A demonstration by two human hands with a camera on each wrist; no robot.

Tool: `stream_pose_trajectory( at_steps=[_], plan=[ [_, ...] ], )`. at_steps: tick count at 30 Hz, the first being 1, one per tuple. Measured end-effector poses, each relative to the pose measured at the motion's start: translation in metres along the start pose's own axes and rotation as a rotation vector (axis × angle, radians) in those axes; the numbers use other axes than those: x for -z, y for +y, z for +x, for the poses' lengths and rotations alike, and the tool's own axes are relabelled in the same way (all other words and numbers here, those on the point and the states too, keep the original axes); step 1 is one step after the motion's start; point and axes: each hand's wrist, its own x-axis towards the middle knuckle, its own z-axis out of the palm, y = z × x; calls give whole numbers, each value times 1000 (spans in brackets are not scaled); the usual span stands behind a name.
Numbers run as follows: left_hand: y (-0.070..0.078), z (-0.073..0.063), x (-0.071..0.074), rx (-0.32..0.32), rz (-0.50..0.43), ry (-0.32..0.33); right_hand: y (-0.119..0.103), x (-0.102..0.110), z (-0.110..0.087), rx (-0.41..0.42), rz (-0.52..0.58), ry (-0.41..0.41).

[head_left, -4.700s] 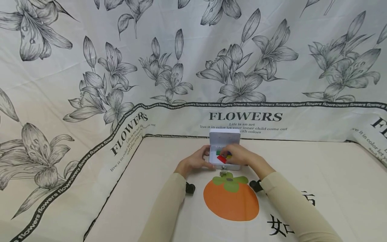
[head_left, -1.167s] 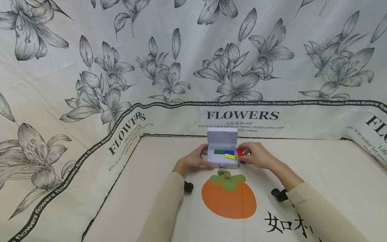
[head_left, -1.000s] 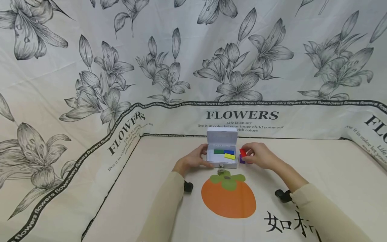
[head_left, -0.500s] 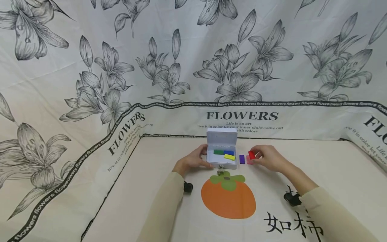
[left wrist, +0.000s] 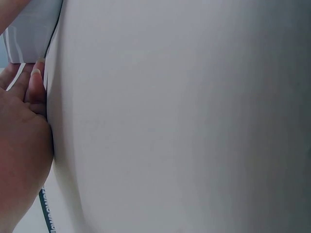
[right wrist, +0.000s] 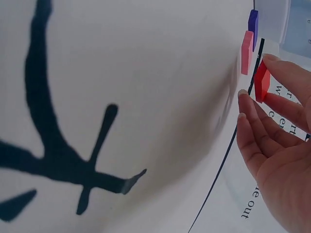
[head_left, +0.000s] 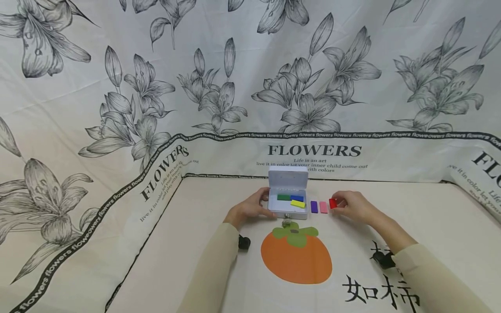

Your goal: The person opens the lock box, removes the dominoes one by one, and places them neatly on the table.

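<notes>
A small white lidded box [head_left: 278, 213] with a front latch [head_left: 287, 221] stands with its lid raised. Green [head_left: 283, 197], blue [head_left: 296, 198] and yellow [head_left: 298, 204] blocks lie inside it. My left hand [head_left: 250, 206] holds the box's left side, the thumb at its front corner. To the right of the box, a purple block [head_left: 314, 207] and a pink block [head_left: 323, 207] lie side by side on the tablecloth. Just right of these, my right hand [head_left: 354, 208] pinches a red block [right wrist: 262, 82] between thumb and finger, tilted; the remaining fingers spread apart.
A cream tablecloth [head_left: 188, 243] bears a printed orange persimmon [head_left: 296, 261] and black characters [head_left: 360, 290]. Behind the box rises a hanging cloth [head_left: 219, 156] with flower prints. Black wrist cameras [head_left: 244, 242] show at both sleeves.
My right hand took the red block out of the box and carried it right, past the purple and pink blocks, coming lower beside the pink one. The left hand has stayed at the box.
</notes>
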Motion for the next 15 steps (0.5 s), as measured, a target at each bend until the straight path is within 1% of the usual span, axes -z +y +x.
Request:
stream_pose_trajectory(
  at_steps=[7, 15],
  plan=[
    [0, -1, 0, -6, 24, 4, 3, -2, 1, -12, 2, -34],
    [1, -1, 0, -16, 35, 6, 2, -2, 2, 0, -12, -39]
  ],
)
